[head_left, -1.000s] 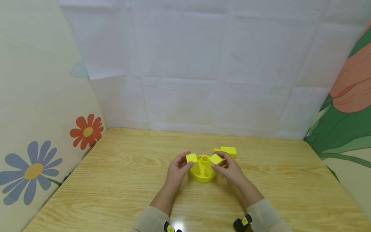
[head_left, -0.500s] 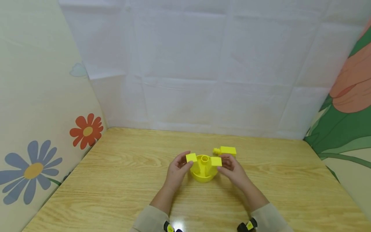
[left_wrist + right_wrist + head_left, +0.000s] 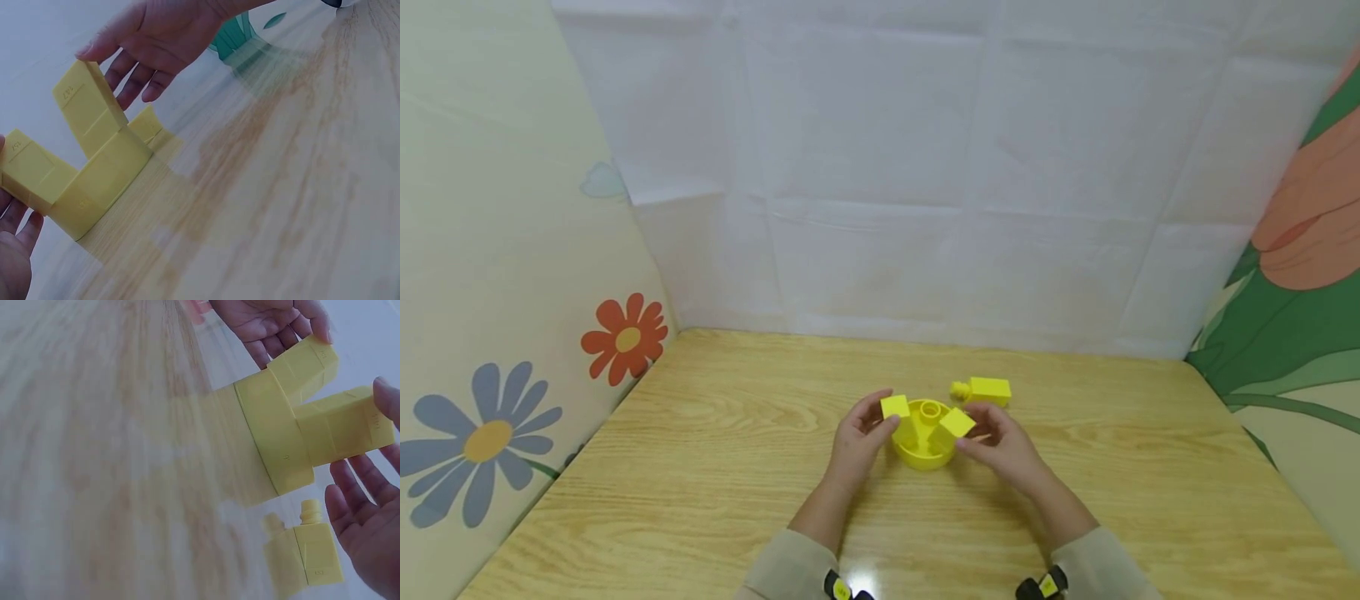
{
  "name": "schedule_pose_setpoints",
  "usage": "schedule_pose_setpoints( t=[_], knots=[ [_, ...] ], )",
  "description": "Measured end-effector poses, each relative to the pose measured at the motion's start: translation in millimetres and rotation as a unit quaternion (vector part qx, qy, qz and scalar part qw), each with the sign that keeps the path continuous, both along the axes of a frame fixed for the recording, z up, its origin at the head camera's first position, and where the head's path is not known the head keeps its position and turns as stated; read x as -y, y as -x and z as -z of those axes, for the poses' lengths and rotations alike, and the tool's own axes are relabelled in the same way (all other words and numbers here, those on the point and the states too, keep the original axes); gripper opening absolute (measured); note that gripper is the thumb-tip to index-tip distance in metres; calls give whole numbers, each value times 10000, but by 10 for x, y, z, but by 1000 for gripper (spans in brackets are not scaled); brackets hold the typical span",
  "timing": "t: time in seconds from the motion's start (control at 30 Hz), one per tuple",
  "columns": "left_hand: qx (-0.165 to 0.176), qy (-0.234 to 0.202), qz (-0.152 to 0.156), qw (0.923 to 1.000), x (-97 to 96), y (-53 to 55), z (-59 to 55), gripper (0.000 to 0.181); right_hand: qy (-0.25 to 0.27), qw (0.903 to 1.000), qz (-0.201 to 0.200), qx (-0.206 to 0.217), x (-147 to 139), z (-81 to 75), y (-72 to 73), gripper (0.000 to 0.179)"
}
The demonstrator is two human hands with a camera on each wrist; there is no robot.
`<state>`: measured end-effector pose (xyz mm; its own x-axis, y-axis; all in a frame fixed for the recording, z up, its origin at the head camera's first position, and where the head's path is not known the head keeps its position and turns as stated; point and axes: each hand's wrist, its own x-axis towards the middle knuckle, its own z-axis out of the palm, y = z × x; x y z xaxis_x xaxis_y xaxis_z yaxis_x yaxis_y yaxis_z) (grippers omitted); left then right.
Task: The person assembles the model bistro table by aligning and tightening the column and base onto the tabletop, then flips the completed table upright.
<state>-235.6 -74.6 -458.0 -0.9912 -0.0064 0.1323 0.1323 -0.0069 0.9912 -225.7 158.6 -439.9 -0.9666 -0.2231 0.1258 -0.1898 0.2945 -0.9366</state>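
A round yellow base with a short central tube stands on the table between both hands. Two yellow blocks rise out of it, leaning apart in the wrist views. My left hand pinches the left block between thumb and fingers. At the right block, my right hand has its thumb on one face and fingers on the opposite side, as the right wrist view shows. Raised figures mark the block in the left wrist view. That right block is turned at an angle in the head view.
Behind the right hand, a third yellow block with a ridged round knob is on the wooden table. A white cloth hangs behind the table, and flower-printed panels flank it.
The right block turned square to me half a second ago and is angled again now. My right hand shifted slightly right and toward me. The left hand and base stayed put.
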Motion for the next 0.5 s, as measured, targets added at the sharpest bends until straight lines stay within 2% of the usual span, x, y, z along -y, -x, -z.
schedule_pose_setpoints(
  t=[0.23,0.3,0.43,0.5],
  knots=[
    [-2,-55,0,10000,-14,-2,-8,43,113,9939,-1083,173,-42,-17,41,62],
    [-4,-77,-5,10000,-20,6,-2,43,132,9920,-1216,315,-44,-19,53,62],
    [-19,-74,-5,10000,-22,6,-1,43,68,9905,-1232,602,-31,-37,64,61],
    [-15,-64,-3,10000,-18,3,-3,43,90,9902,-1250,612,-28,-42,68,60]
  ],
)
